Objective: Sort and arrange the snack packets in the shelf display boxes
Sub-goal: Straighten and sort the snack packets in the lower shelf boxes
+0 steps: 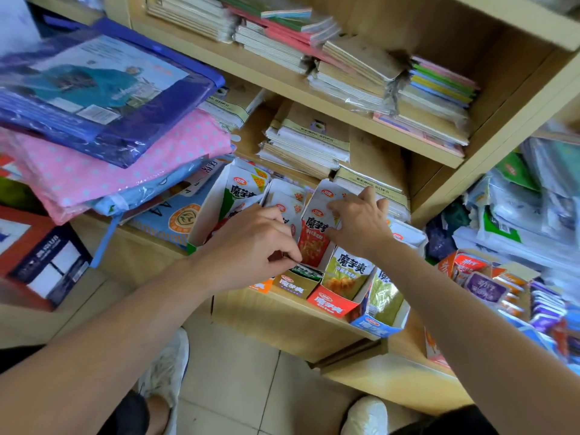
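Note:
Several white snack display boxes stand side by side on a low wooden shelf. My left hand [251,246] has its fingers curled, pinching the top edge of a dark green packet [306,271] in a small olive box [293,285]. My right hand [361,219] grips the upper part of the red-fronted display box [314,243], thumb on its front face. Beside them stand a box with a red base [332,304] showing yellow-green packets and a blue-based box [376,326]. A tall open box with green print [232,196] stands behind my left hand.
Stacks of notebooks [314,142] fill the shelves above. Folded raincoat packs in blue [94,89] and pink [125,164] lie at the left. More purple and orange snack packets [489,287] sit at the right. Tiled floor [238,387] and my white shoes lie below.

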The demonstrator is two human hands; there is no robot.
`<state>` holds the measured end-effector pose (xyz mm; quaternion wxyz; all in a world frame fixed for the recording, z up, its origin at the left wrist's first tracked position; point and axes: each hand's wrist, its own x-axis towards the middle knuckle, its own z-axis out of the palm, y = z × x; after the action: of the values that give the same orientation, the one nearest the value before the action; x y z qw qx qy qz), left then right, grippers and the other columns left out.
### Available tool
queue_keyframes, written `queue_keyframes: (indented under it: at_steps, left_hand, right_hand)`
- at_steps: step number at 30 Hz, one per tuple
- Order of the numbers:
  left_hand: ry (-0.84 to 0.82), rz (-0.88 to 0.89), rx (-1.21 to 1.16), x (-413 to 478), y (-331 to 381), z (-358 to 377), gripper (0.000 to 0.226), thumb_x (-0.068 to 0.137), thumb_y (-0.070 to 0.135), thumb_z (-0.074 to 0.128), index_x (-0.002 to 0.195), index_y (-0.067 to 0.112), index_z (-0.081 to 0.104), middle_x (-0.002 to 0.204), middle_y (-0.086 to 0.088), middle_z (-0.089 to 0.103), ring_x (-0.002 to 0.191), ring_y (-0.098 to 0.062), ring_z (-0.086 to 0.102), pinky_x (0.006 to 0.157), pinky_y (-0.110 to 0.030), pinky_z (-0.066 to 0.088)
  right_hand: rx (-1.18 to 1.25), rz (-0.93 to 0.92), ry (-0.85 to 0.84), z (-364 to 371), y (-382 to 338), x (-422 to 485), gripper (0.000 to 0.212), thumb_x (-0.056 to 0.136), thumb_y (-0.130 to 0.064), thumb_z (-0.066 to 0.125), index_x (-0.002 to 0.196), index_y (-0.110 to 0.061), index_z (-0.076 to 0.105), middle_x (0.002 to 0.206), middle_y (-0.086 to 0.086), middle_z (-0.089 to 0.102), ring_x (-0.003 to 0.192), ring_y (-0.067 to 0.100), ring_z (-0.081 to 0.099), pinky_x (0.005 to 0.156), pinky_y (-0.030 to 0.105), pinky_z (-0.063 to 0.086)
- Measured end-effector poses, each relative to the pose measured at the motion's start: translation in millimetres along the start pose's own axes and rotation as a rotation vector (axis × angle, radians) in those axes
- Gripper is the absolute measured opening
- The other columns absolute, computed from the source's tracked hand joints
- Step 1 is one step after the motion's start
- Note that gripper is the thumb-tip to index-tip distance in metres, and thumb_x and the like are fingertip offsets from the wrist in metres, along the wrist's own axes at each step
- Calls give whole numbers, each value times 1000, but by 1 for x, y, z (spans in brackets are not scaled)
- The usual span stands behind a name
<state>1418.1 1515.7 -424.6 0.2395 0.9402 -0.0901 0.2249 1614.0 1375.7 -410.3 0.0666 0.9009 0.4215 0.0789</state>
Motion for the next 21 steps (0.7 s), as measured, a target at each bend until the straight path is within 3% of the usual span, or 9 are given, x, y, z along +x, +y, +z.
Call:
queue_keyframes:
  at_steps: [4, 8, 10, 12, 15, 18, 21]
  left_hand:
    - [1, -21, -2, -1, -1, 1, 4, 84, 28, 79, 87, 29, 81, 75, 17, 71, 84, -9, 54, 80, -9, 29]
    - [7, -25, 6, 0, -2, 1, 4, 84, 28, 79, 87, 31, 81, 76, 18, 71, 85, -6, 53, 79, -11, 32]
    - [4, -33, 8, -1, -2, 2, 4, 85, 29, 79, 87, 31, 80, 77, 18, 70, 86, -6, 52, 77, -20, 38]
    - [-2, -40, 10, -1, -3, 2, 4, 84, 29, 79, 87, 31, 80, 76, 18, 70, 86, -6, 53, 80, -14, 36]
    - [-13, -35, 20, -1, -4, 4, 2, 84, 29, 79, 86, 31, 80, 76, 18, 69, 85, -6, 52, 87, -4, 25]
    - [-8, -25, 22, 0, -4, 6, 2, 85, 29, 79, 84, 31, 80, 75, 17, 69, 84, -7, 52, 90, -3, 22]
    - [-12, -29, 18, 1, -4, 6, 2, 85, 29, 79, 85, 31, 80, 75, 18, 69, 85, -6, 51, 84, -10, 25]
  right_hand:
    - [17, 18, -45, -3, -2, 6, 34, 87, -40, 65, 119, -30, 64, 119, -1, 57, 112, 28, 32, 83, 42, 25]
    - [5, 29, -96, -6, -3, 11, 39, 88, -45, 65, 126, -35, 61, 126, -1, 53, 118, 28, 32, 91, 44, 28]
    - [0, 30, -108, -6, -4, 11, 31, 88, -43, 67, 118, -37, 65, 124, -2, 52, 117, 27, 31, 91, 44, 28]
    - [24, 38, -89, -6, -5, 11, 19, 86, -39, 69, 106, -37, 69, 119, -4, 54, 115, 26, 31, 89, 42, 26]
    - [94, 63, -18, -2, -3, 7, 37, 84, -34, 71, 120, -29, 63, 111, -3, 63, 111, 26, 32, 83, 39, 22]
    - [98, 78, 13, 1, -2, 4, 43, 83, -33, 70, 123, -25, 59, 101, -2, 63, 108, 25, 31, 81, 39, 20]
    - [75, 82, -70, -1, -2, 12, 37, 84, -37, 68, 119, -28, 59, 98, -4, 61, 109, 24, 30, 82, 41, 23]
